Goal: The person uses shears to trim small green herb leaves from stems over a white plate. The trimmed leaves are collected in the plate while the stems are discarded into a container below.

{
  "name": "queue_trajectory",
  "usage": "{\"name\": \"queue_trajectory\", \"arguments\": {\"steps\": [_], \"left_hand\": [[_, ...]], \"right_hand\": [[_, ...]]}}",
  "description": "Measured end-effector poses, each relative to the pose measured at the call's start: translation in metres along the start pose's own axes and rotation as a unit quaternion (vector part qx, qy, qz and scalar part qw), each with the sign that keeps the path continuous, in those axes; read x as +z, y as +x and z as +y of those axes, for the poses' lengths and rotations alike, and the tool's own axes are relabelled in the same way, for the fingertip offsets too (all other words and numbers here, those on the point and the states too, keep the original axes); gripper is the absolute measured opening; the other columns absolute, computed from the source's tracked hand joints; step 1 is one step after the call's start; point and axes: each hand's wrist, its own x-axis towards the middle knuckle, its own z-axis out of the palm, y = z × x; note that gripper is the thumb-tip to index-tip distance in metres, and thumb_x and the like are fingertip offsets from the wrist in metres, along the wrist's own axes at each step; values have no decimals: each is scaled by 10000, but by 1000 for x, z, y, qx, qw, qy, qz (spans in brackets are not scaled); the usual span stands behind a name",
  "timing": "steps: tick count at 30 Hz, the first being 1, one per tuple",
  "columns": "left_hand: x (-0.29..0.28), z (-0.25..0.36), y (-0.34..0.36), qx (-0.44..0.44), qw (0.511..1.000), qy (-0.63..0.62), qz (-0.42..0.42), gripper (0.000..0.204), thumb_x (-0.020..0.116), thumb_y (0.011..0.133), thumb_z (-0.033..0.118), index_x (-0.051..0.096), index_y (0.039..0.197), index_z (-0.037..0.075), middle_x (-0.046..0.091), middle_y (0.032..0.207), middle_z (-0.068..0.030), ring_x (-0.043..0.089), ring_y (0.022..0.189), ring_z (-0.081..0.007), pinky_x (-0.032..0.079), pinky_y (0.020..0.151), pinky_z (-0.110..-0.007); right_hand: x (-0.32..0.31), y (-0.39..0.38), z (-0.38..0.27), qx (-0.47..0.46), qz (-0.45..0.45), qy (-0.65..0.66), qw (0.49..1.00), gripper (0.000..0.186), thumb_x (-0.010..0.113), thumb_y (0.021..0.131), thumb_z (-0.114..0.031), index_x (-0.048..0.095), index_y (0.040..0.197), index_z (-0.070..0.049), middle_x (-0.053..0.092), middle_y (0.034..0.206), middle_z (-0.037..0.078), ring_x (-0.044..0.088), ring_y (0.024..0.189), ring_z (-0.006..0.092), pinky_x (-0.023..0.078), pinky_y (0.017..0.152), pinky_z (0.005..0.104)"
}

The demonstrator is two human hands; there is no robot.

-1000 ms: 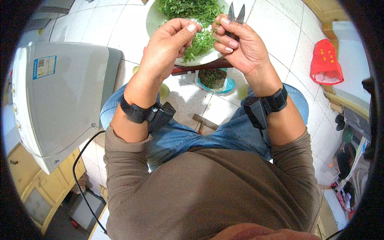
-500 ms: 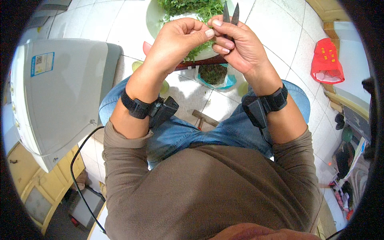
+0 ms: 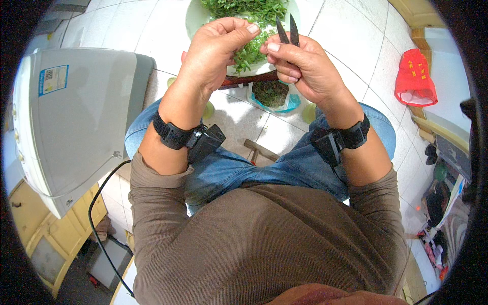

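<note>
My left hand [image 3: 213,51] is over the near left part of a pale green basin [image 3: 194,20], thumb and forefinger pressed together in a pinch. Whatever lies in that pinch is too small or hidden to make out. Leafy green sprigs [image 3: 246,57] show right beside its fingers and hang over the near rim. More leafy greens [image 3: 244,7] fill the far part of the basin. In my right hand [image 3: 307,66] is a pair of dark scissors [image 3: 288,33], gripped with the blades pointing away from me and slightly apart. Its handles are hidden by the fingers.
A bag [image 3: 274,96] with dark green scraps stands on the tiled floor [image 3: 351,48] between my feet, below the basin's brown support [image 3: 239,80]. At left is a large grey-white appliance [image 3: 96,122]. A red bag [image 3: 417,79] is at right. A black cable [image 3: 94,208] runs beside my left arm.
My hands have drawn apart; before, their fingertips met over the greens. The right hand with the scissors has come slightly nearer, and the left has shifted a little to the left.
</note>
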Motion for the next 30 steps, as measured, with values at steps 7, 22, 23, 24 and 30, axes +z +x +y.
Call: {"name": "queue_trajectory", "arguments": {"steps": [7,22,23,24,30], "left_hand": [[7,2,-3,-15,1000,8,0,125,639,852,210,625,855,86,506,642,81,372,509,-5,250,439,-180],[-2,17,-6,-28,986,-162,-32,146,618,860,182,612,907,43,424,640,60,298,514,-15,184,414,-170],[-2,17,-6,-21,986,-161,-47,165,604,869,191,602,939,42,414,645,60,285,508,-14,179,410,-170],[-3,17,-6,-15,985,-161,-63,185,589,879,201,592,972,41,403,650,59,272,503,-14,173,407,-170],[-2,11,-4,8,982,-173,-82,158,598,869,178,592,941,38,395,638,60,278,506,-28,213,428,-164]], "right_hand": [[-1,1,2,-28,4,-22,999,109,646,822,-124,581,869,-49,464,644,-44,366,481,22,254,415,179],[-20,-18,-2,-155,-62,-680,714,94,599,745,-78,588,805,-6,582,728,112,579,684,292,455,631,370],[-22,-20,-3,-145,-55,-694,703,108,570,748,-121,594,790,-25,603,845,166,589,804,387,484,698,469],[-23,-21,-3,-145,-54,-703,694,109,575,749,-124,592,789,-24,602,841,169,589,808,385,482,695,464],[-19,-23,-13,-169,-29,-558,812,97,605,777,-87,611,845,-20,610,796,97,593,751,241,468,652,343]]}}
